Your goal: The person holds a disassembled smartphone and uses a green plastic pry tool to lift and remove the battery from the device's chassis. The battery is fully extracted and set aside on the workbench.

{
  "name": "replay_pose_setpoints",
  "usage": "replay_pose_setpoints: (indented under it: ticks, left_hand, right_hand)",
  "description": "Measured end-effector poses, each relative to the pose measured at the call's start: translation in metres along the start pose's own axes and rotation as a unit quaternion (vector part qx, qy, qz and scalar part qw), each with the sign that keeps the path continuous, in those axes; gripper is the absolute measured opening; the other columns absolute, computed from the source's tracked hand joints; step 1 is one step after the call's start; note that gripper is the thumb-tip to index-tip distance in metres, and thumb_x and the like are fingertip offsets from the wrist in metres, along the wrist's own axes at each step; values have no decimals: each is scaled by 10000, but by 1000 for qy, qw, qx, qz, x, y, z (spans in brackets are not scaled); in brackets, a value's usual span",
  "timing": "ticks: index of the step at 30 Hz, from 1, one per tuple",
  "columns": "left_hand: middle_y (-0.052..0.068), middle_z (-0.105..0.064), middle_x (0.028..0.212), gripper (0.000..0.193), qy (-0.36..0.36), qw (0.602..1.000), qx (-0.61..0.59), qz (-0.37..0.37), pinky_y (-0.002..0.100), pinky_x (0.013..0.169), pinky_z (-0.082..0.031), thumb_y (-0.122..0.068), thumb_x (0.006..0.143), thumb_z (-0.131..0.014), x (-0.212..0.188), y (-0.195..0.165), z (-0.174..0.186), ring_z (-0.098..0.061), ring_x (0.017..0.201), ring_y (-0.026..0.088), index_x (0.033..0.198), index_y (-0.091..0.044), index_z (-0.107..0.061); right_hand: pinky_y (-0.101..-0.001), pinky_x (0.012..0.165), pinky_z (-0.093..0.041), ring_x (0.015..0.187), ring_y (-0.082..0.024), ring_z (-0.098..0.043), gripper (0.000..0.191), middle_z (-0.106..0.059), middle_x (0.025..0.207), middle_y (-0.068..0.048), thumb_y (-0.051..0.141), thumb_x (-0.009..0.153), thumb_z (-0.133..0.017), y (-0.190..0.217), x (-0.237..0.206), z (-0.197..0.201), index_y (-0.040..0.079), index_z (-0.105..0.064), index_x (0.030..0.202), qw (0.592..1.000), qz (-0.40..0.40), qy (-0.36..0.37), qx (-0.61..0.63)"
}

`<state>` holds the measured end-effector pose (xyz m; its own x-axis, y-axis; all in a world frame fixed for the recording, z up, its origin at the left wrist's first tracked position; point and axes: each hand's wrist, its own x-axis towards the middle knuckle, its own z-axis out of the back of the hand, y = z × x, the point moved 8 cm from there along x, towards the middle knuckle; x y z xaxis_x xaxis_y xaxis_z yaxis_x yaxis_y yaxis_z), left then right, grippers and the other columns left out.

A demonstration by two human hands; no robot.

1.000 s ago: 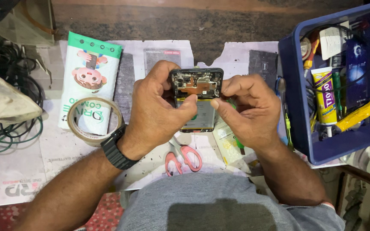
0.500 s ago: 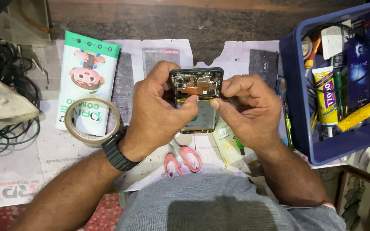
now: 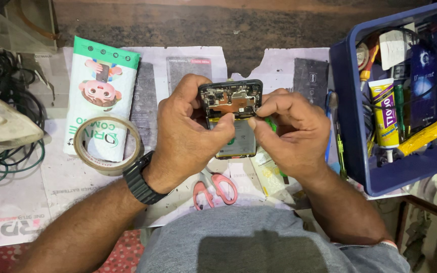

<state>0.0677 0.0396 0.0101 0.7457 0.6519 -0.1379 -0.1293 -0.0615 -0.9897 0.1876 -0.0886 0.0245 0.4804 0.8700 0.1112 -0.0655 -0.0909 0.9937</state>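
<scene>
While both hands hold an opened phone (image 3: pixel 231 119) above the counter's (image 3: pixel 36 202) centre, back cover off and boards bared, the left hand (image 3: pixel 190 134) clasps its 9 o'clock edge; the right hand (image 3: pixel 289 131) pinches at its middle. Reassembly looks outstanding.

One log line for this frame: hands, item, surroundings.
left hand: grips opened phone | right hand: pinches at phone's middle | below: pink scissors | left: tape roll | right: blue bin

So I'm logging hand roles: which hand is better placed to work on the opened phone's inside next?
Probably the right hand: its fingertips pinch at the middle of the opened phone. The left hand wraps the phone's left edge, steadying it.
</scene>
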Motion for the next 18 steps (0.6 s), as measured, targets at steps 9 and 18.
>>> replay_pose_setpoints:
  ticks: [9,18]
  left_hand:
    - [22,-722,900,308,-7,1000,1,6,215,688,-590,-32,856,-761,-1,1,0,-675,815,31,1078,-35,-548]
    - [1,-696,866,311,-18,1000,1,3,208,661,-565,-31,849,-777,-3,3,0,-638,787,17,1055,-34,-545]
  right_hand:
    - [-205,843,-535,970,-88,-648,246,-659,1077,-102,-168,954,-701,1,-2,0,-41,-633,1154,1000,5,-1,-27]
    - [-186,769,-491,891,-60,-606,280,-627,1036,-74,-150,921,-759,1,-3,-1,-25,-628,1134,999,-2,-11,-50]
